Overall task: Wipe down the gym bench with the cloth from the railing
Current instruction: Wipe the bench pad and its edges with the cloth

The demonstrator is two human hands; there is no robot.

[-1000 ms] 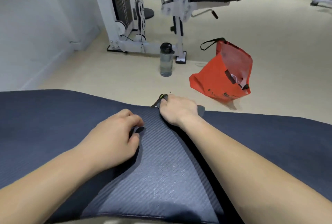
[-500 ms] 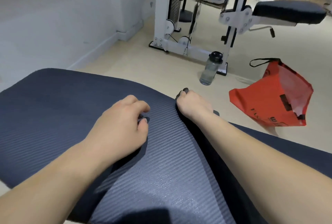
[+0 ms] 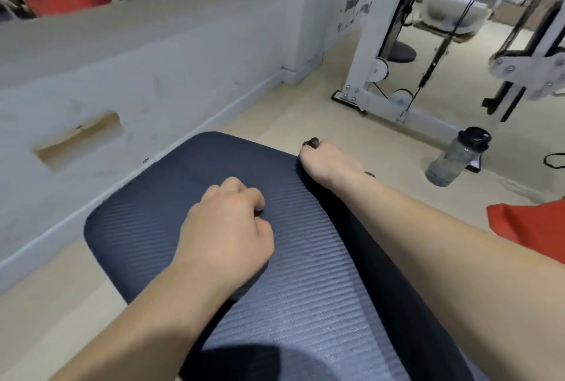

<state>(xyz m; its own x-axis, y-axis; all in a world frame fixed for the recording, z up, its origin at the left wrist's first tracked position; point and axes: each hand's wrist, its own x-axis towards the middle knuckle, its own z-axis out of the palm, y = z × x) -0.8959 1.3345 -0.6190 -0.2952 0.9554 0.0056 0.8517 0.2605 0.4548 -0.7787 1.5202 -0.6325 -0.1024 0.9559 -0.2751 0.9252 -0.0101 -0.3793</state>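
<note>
A dark blue ribbed mat [image 3: 146, 197] lies on the pale floor, with a folded upper layer [image 3: 305, 289] running toward me. My left hand [image 3: 227, 229] rests on that upper layer with its fingers curled, pinching the layer's edge. My right hand [image 3: 328, 162] grips the mat's far edge in a fist, and a small dark piece [image 3: 312, 142] sticks out above its knuckles. I cannot tell what that piece is. No cloth shows in either hand.
A clear water bottle [image 3: 455, 160] with a black cap stands on the floor to the right. A red bag [image 3: 526, 224] lies at the right edge. A white cable machine [image 3: 367, 74] stands behind. A low grey wall [image 3: 153, 74] runs along the left.
My view has swung left, so the bottle and red bag now sit farther right and the mat's rounded end shows. Both hands keep their hold on the mat.
</note>
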